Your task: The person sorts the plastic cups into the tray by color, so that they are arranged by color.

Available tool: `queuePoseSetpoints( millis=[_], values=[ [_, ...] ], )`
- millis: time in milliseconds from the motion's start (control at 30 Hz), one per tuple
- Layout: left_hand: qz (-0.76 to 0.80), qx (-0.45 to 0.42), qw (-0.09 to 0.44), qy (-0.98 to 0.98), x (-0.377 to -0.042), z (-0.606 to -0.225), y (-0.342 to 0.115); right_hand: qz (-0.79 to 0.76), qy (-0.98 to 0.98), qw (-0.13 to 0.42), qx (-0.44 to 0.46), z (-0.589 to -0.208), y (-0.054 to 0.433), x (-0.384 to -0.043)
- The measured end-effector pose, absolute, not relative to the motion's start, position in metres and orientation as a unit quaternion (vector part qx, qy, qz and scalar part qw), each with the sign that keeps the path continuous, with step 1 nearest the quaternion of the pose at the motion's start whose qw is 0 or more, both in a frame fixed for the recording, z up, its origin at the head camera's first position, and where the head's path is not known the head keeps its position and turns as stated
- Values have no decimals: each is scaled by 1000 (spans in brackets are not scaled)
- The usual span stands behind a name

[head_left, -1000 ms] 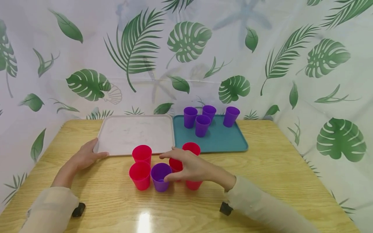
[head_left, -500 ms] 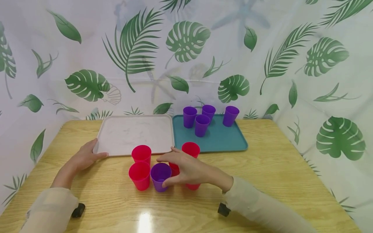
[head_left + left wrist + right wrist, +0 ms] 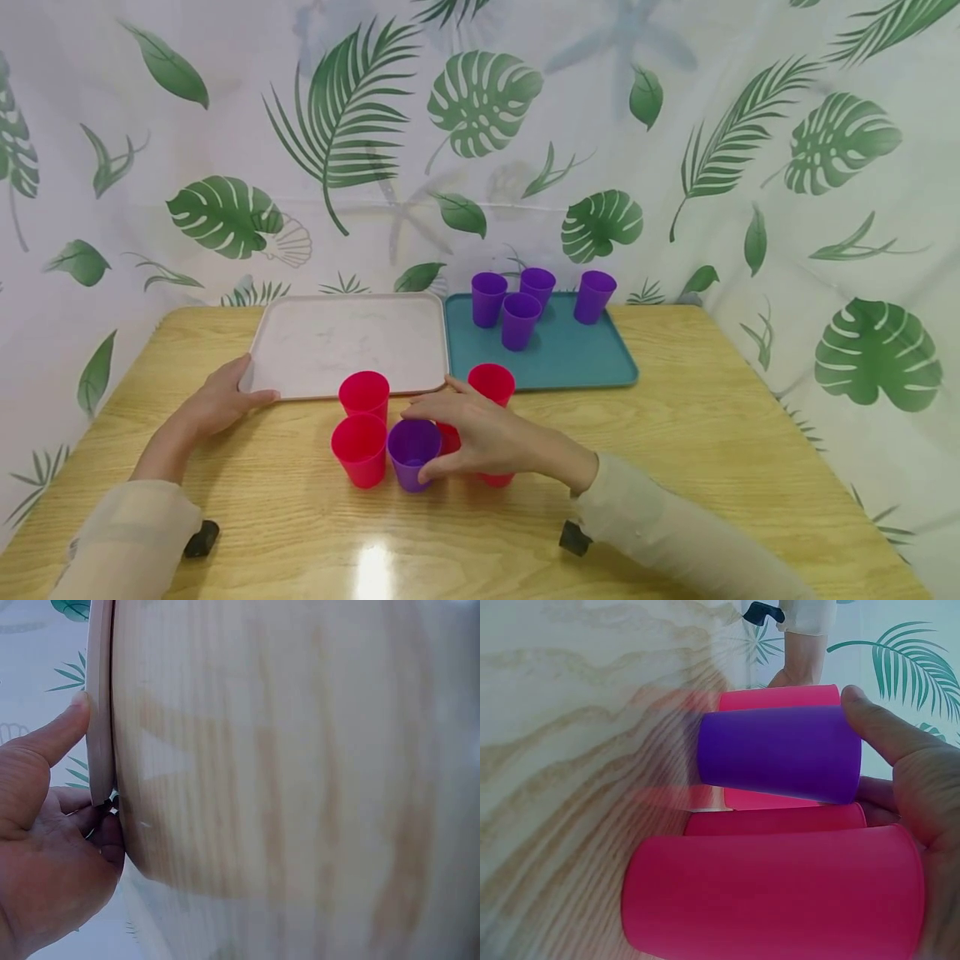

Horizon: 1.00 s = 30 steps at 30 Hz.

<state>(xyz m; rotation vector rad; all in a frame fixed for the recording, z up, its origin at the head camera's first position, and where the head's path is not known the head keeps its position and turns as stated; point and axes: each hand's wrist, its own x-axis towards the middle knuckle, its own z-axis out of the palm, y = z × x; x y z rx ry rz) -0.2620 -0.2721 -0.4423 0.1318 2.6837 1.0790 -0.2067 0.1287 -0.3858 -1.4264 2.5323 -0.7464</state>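
Note:
My right hand (image 3: 483, 437) grips a purple cup (image 3: 411, 473) by its rim, thumb on the near side and fingers at the far side. The cup stands upright on the table. In the right wrist view the thumb tip touches the purple cup's (image 3: 780, 754) rim. Red cups stand close around it: two at its left (image 3: 365, 462) and others on its right (image 3: 492, 379), partly hidden by the hand. At the white tray's (image 3: 348, 342) near left corner, my left hand (image 3: 221, 400) holds the edge, its thumb against the tray's rim (image 3: 100, 712) in the left wrist view.
A teal tray (image 3: 577, 362) adjoins the white tray on the right. It bears several upright purple cups (image 3: 517, 323). Both trays lie at the back of the wooden table (image 3: 300, 533), before a leaf-patterned cloth (image 3: 495, 192).
My right hand has shifted slightly left, closing in on the purple cup's rim. The left hand has stayed at the white tray's corner, and the cups stand where they were.

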Motion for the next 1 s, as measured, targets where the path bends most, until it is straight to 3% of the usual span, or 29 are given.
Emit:
queuePoseSetpoints(
  millis=[1000],
  values=[
    [367, 46, 120, 921, -258, -439, -270, -380, 771, -4, -510, -362, 137, -207]
  ],
)
